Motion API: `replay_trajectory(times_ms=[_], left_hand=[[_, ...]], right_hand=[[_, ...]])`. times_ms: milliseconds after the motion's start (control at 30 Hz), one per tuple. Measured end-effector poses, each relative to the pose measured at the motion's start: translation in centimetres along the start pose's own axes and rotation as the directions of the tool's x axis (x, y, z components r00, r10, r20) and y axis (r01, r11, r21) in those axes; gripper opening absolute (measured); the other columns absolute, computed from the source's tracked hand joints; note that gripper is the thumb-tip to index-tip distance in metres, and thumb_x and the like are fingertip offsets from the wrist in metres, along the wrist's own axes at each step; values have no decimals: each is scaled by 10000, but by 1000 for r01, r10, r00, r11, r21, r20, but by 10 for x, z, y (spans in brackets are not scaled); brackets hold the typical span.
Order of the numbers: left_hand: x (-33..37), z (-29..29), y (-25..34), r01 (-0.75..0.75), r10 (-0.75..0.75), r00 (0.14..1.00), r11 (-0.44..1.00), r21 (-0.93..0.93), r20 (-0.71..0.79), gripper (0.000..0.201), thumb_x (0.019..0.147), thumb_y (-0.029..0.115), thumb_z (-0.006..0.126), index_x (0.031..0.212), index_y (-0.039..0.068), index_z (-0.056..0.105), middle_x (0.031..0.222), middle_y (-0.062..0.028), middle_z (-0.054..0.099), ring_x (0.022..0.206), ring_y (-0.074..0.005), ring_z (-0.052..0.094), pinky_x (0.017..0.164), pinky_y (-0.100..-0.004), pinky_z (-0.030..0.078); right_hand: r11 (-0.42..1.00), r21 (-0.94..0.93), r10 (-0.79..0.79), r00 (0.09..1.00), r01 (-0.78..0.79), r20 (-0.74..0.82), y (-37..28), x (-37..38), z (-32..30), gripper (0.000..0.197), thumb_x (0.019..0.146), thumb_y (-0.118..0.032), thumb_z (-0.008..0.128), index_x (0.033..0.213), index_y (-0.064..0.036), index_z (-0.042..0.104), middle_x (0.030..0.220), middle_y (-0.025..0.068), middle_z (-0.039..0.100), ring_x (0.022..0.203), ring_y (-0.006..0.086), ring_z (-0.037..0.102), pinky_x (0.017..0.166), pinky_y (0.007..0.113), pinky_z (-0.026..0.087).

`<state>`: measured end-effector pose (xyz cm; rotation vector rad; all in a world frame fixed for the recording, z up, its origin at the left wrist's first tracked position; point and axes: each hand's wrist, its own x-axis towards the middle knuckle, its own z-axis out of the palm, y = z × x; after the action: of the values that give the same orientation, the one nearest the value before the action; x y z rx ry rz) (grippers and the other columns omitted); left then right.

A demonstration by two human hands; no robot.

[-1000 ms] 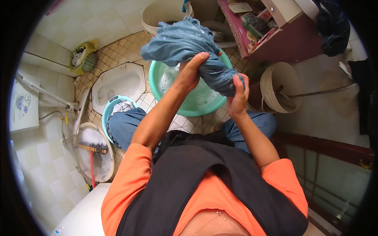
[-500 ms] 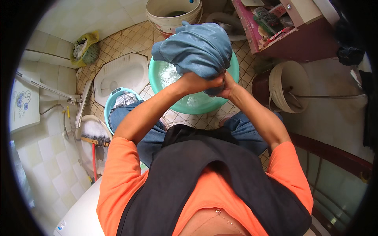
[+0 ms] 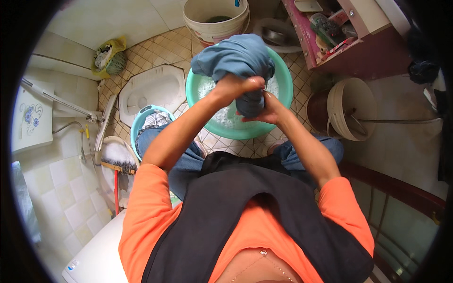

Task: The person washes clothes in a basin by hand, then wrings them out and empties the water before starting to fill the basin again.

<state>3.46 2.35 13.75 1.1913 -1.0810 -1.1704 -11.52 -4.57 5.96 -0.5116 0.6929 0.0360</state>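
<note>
A bunched blue-grey piece of clothing (image 3: 238,54), its kind hidden by the folds, hangs over a mint-green basin (image 3: 288,89) with foamy water in it. My left hand (image 3: 238,88) is closed round its middle, the thumb pointing to the right. Below that hand a twisted end of the cloth sticks out toward me. My right hand (image 3: 271,109) cups this end from the right, fingers curled beneath it and thumb along its side.
Left of the basin are a squat toilet (image 3: 151,94) and a light-blue tub (image 3: 134,134) with clothes. A white bucket (image 3: 214,30) stands behind it. To the right are a tilted cream bucket (image 3: 351,106) and a dark-red cabinet (image 3: 363,54). A red-handled brush (image 3: 116,188) leans at left.
The cloth's upper bundle has come slightly lower, and more of its twisted end shows below my left hand. My right hand has loosened and shifted down under that end.
</note>
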Motion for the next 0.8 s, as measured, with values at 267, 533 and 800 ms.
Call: replay_trajectory(times_ms=[267, 533, 800], left_hand=[[-5, 1, -3, 299, -252, 935, 185, -936, 249, 608, 766, 488, 582, 1100, -8, 471, 807, -180, 603, 719, -282, 596, 666, -379, 522], [-47, 20, -38, 369, -232, 913, 122, -921, 335, 861, 657, 730, 531, 1142, 21, 476, 807, -168, 602, 615, -229, 609, 556, -326, 544], [-29, 16, -10, 411, -401, 910, 838, -360, 106, 564, 781, 408, 645, 1110, -27, 500, 854, -133, 609, 690, -187, 609, 638, -297, 503]], right_hand=[[815, 528, -379, 909, 240, 172, 18, 18, 18, 755, 725, -679, 473, 1181, -78, 495, 1089, 28, 583, 1023, 178, 536, 958, 366, 384], [618, 210, -776, 631, 758, 4, -25, 26, 52, 641, 792, -591, 500, 1180, -80, 505, 1085, 18, 588, 974, 154, 554, 900, 323, 417], [757, -33, -645, 754, 653, 124, -94, 39, 23, 481, 803, -313, 640, 1169, -30, 510, 1023, 56, 611, 860, 182, 603, 745, 277, 494]])
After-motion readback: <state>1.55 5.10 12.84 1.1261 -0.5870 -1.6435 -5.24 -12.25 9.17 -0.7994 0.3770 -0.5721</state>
